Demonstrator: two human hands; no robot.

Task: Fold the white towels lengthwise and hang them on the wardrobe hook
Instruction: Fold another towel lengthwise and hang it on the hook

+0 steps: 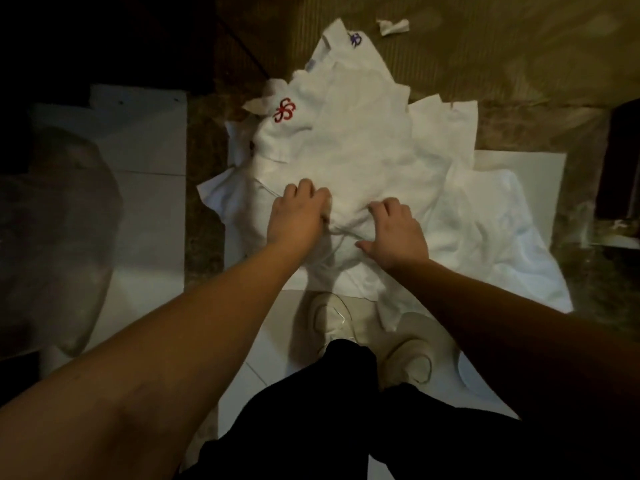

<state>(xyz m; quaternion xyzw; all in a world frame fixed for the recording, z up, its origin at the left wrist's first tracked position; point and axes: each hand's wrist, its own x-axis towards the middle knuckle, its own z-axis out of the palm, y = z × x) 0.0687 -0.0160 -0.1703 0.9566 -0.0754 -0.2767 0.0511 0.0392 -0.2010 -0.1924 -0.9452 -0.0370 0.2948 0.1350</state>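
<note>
A heap of white towels (367, 147) lies on the floor in front of my feet. One towel bears a red embroidered logo (284, 110), another at the far end a blue logo (355, 39). My left hand (298, 213) reaches into the near middle of the heap, its fingers curled into the cloth. My right hand (394, 233) sits just to the right of it, fingers also curled and bunching the same top towel. The fingertips of both hands are buried in folds. No wardrobe hook is in view.
White sheets (145, 161) lie on the brown floor to the left, and another white sheet (519, 161) lies under the heap at right. My pale shoes (408, 348) stand at the heap's near edge. A crumpled scrap (393, 26) lies beyond. Dark furniture (620, 161) stands at right.
</note>
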